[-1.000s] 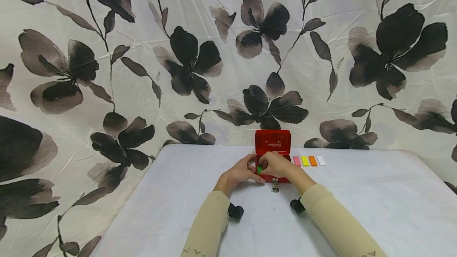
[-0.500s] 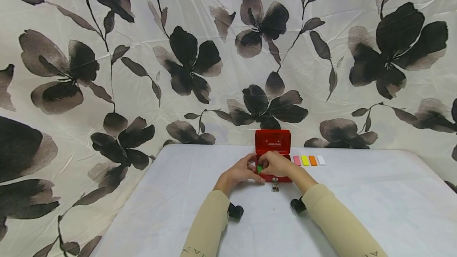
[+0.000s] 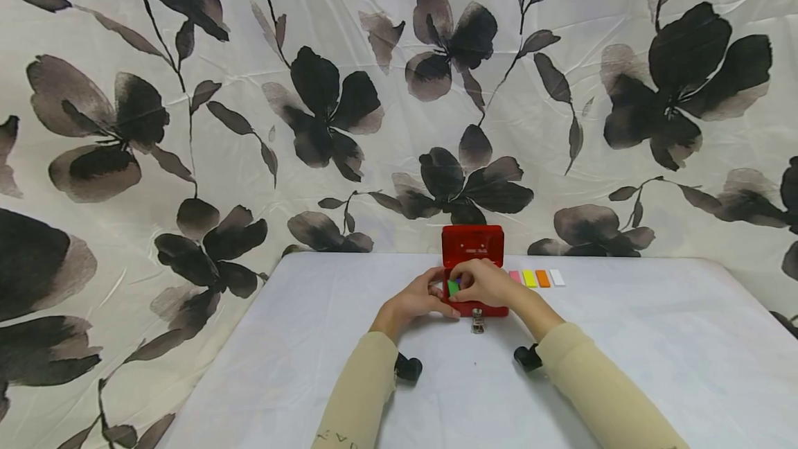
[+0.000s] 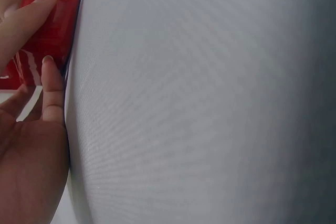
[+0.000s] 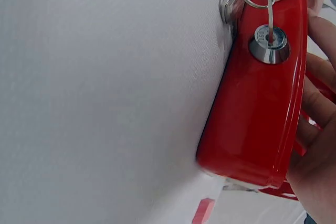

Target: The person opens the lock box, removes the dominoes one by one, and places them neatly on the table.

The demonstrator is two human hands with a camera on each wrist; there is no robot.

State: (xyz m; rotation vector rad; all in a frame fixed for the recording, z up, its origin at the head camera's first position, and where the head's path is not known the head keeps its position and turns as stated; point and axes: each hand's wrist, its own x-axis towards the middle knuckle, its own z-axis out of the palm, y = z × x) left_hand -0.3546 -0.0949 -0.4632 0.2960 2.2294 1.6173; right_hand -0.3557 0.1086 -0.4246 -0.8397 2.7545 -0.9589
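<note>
A red metal cash box stands at the table's back with its lid raised. My left hand holds its left end; in the left wrist view the thumb lies along the red wall while fingers touch the side. Above the box's inside, my right hand has curled fingers and a thumb at a small green rectangular piece, which it appears to pinch. A bit of blue shows beside the green. A key sits in the front lock. Most of the inside is hidden by the hands.
Right of the box, pink, yellow, orange and white flat rectangular pieces lie in a row on the white table. A floral cloth hangs close behind.
My right hand has risen slightly, and more of the green piece shows, with blue visible beside it. The left hand keeps its place on the box. The whole head view has shifted a little.
</note>
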